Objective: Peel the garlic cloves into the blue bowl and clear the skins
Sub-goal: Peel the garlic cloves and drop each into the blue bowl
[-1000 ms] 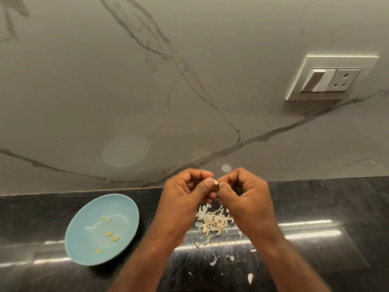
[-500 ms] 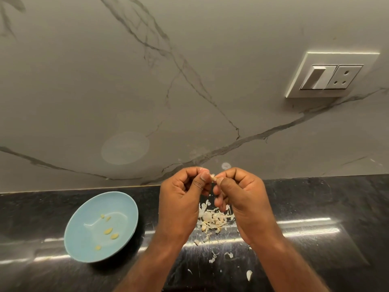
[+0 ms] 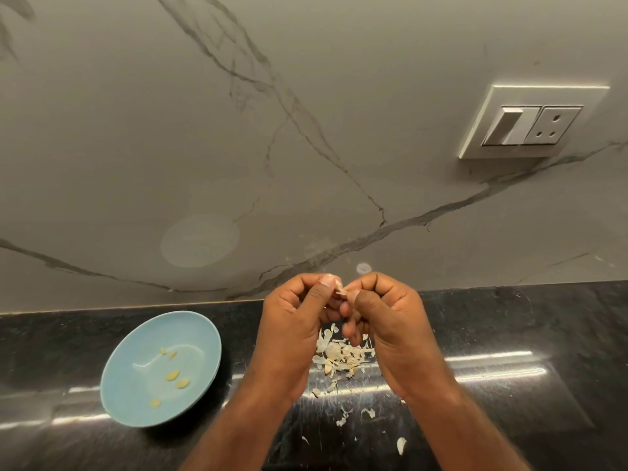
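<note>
My left hand [image 3: 295,321] and my right hand [image 3: 384,317] meet above the counter, fingers curled. Together they pinch a small garlic clove [image 3: 341,289] between thumbs and fingertips, a bit of pale skin sticking up from it. Under the hands lies a pile of garlic skins [image 3: 341,355] on the black counter. The blue bowl [image 3: 136,402] stands to the left of my left forearm. Several peeled yellowish cloves [image 3: 172,375] lie in it.
The black polished counter [image 3: 509,334] runs to a grey marble backsplash. Loose skin flakes [image 3: 401,445] are scattered nearer me, below the pile. A white switch and socket plate [image 3: 530,122] is on the wall at upper right.
Both hands stay together over the skin pile, working the clove. Their thumbs have shifted a little on the clove. The bowl has not moved.
</note>
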A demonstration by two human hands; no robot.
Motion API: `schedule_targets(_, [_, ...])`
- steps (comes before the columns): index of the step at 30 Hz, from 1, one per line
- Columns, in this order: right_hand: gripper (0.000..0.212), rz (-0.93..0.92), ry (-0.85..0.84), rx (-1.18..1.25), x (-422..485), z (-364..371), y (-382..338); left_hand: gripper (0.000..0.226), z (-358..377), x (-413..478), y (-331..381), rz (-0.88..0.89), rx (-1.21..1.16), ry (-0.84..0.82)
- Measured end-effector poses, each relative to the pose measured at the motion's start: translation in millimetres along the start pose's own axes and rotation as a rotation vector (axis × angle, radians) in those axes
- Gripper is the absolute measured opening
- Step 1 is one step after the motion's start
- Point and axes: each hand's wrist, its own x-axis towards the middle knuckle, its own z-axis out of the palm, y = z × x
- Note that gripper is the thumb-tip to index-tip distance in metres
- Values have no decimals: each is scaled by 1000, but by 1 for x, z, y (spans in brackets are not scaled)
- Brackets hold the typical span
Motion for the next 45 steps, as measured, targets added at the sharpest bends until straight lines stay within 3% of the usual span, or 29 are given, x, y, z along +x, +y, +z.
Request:
schedule_targets(10, [19,47,-29,149,1,-3,-3,16,-6,10,-1,-246,-347,10])
schedule_targets(14, [22,-5,40,136,2,-7,-4,21,-8,11,-2,-215,-280,31])
schedule_targets(16, [25,-39,123,28,4,-11,-3,22,-7,11,-4,-191,-221,45])
schedule_targets(19, [14,-78,235,-360,6,-19,-2,23,-6,10,-5,-162,-155,57])
schedule_targets(22, [23,-116,281,-685,7,-23,-1,29,-6,11,-7,-121,-99,72])
schedule_targets(24, [21,-172,286,-774,6,-23,-5,32,-6,10,-8,-93,-47,76])
schedule_targets(29, [4,-116,126,-588,-1,-16,-12,22,-7,9,-11,-12,139,79])
schedule_targets(35, [1,-101,117,-521,-3,-13,-10,16,-9,5,-8,57,262,11])
schedule_targets(45, [24,-138,82,-491,-3,-13,-14,16,-15,5,-6,173,337,-19])
